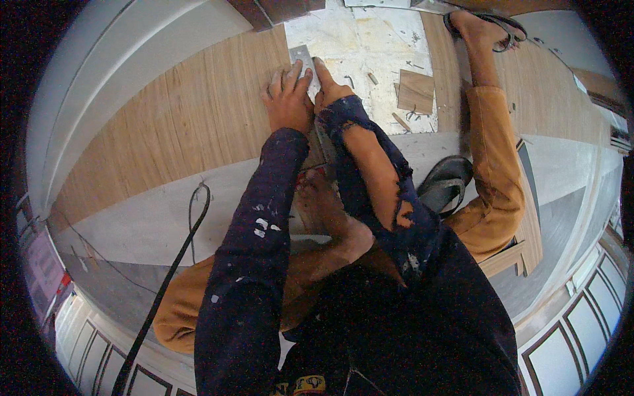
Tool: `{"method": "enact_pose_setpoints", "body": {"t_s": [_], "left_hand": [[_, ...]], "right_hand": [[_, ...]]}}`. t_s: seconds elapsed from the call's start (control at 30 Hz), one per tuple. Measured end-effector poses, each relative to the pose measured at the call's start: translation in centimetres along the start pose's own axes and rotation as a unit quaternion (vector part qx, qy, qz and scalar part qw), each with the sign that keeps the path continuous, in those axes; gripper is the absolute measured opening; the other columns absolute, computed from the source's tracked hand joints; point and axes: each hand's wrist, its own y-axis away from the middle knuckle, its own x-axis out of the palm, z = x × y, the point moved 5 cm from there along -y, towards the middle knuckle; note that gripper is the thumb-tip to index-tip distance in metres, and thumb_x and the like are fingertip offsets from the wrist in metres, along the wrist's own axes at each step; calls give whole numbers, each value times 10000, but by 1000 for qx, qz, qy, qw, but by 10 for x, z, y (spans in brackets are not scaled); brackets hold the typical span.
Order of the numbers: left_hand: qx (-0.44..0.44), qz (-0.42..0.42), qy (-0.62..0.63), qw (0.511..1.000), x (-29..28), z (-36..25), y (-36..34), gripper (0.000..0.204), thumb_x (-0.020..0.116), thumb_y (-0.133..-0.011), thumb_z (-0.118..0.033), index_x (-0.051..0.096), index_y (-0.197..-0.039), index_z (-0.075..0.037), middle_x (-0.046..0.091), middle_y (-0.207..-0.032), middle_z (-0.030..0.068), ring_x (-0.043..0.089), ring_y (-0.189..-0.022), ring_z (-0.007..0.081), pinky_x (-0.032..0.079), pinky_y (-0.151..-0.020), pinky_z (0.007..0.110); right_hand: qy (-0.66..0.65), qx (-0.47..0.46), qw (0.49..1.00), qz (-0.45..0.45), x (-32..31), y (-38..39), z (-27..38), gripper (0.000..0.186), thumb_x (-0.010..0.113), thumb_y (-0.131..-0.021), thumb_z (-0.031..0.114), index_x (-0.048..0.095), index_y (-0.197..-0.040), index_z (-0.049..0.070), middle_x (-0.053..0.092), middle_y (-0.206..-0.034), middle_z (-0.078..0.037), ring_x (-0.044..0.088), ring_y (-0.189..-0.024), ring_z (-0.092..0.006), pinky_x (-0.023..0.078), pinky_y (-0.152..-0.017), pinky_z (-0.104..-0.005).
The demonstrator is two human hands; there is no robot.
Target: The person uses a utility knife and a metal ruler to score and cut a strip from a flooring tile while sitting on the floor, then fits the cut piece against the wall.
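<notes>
A flat grey metal straightedge (299, 54) lies lengthwise along the edge of the wood-look flooring, beside a bare white patch. My left hand (288, 99) rests on it with the fingers stretched out and spread, pressing from above. Close against its right side is my right hand (331, 90), its index finger reaching forward along the metal and its other fingers curled under. Whatever the right hand holds is hidden from this view. The white patch (356, 39) to the right looks dusty and stained.
On the white patch lie a small wood-look offcut (416, 91) and several thin scraps. A black cable (173, 267) runs up from the lower left. A dark flip-flop (446, 186) lies by my bent leg (496, 152); cut panel pieces (528, 241) lie behind it.
</notes>
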Motion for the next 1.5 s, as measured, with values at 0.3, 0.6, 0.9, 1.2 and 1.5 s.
{"method": "enact_pose_setpoints", "body": {"t_s": [0.3,0.6,0.9,1.2,1.5], "left_hand": [[-1,-7,-18,1000,12,-3,-1,446,617,-866,-208,593,-1305,-282,426,-1514,-101,391,-1365,259,267,-1100,563],[7,-33,33,999,3,-7,0,439,581,-817,-128,658,-1230,-253,524,-1433,-74,425,-1332,281,268,-1081,587],[-3,11,9,1000,1,-15,-4,424,549,-835,-147,662,-1241,-198,519,-1435,-32,408,-1347,306,251,-1111,570],[-12,-15,51,999,-14,-19,-15,398,589,-836,-190,669,-1226,-195,544,-1397,8,445,-1277,339,285,-1076,557],[-54,11,41,998,-9,-1,-34,464,610,-891,-353,570,-1353,-344,405,-1489,180,382,-1311,436,272,-1074,609]], "right_hand": [[23,-15,999,-28,7,-6,-1,739,554,-885,167,233,-1542,275,643,-812,-351,669,-796,-497,540,-705,-546],[28,26,999,6,12,37,-7,743,551,-884,155,229,-1543,269,645,-810,-346,666,-786,-499,539,-696,-545],[3,60,998,27,12,59,-16,747,548,-883,143,225,-1545,262,647,-808,-340,663,-777,-501,537,-688,-544],[-100,60,989,-89,-15,111,-82,624,547,-887,151,331,-1472,181,648,-778,-296,642,-738,-498,520,-650,-537],[-108,31,991,-67,0,141,-102,383,601,-896,201,529,-1262,119,660,-850,-274,655,-815,-463,528,-681,-498]]}}
